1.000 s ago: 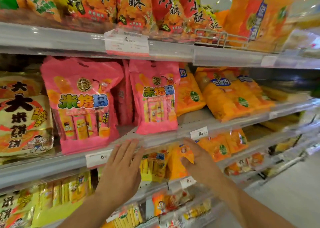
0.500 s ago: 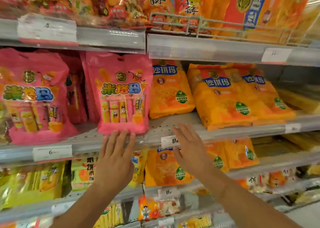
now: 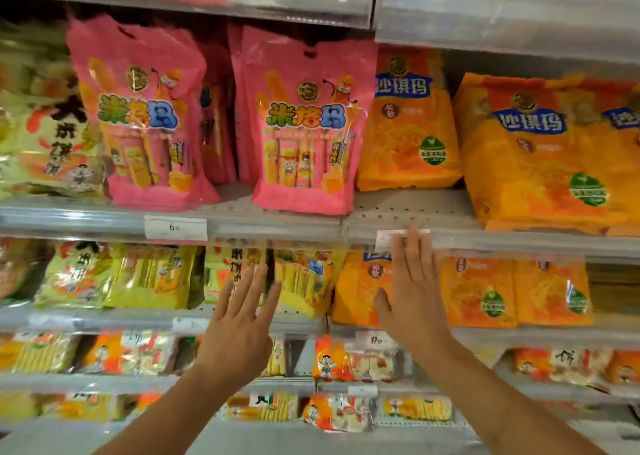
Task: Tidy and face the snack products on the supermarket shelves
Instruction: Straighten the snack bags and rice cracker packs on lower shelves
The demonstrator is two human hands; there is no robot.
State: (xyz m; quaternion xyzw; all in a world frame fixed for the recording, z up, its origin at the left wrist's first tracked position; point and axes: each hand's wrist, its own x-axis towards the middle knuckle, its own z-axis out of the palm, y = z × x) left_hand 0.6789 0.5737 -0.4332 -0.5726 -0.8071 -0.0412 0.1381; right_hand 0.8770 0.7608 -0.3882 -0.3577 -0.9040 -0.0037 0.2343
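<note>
Pink snack bags (image 3: pixel 304 125) stand upright on the middle shelf (image 3: pixel 242 224), a second pink bag (image 3: pixel 138 115) at their nine o'clock and orange bags (image 3: pixel 408 122) at three o'clock, just beside. We see the left hand (image 3: pixel 239 330) raised at six o'clock below the shelf edge, its grip spread flat, fingers straight, holding nothing. The right hand (image 3: pixel 412 295), at four o'clock, is likewise flat and empty; its fingertips (image 3: pixel 412 236) overlap a price label (image 3: pixel 388 240) on the shelf rail. Yellow bags (image 3: pixel 152 274) fill the shelf beneath.
</note>
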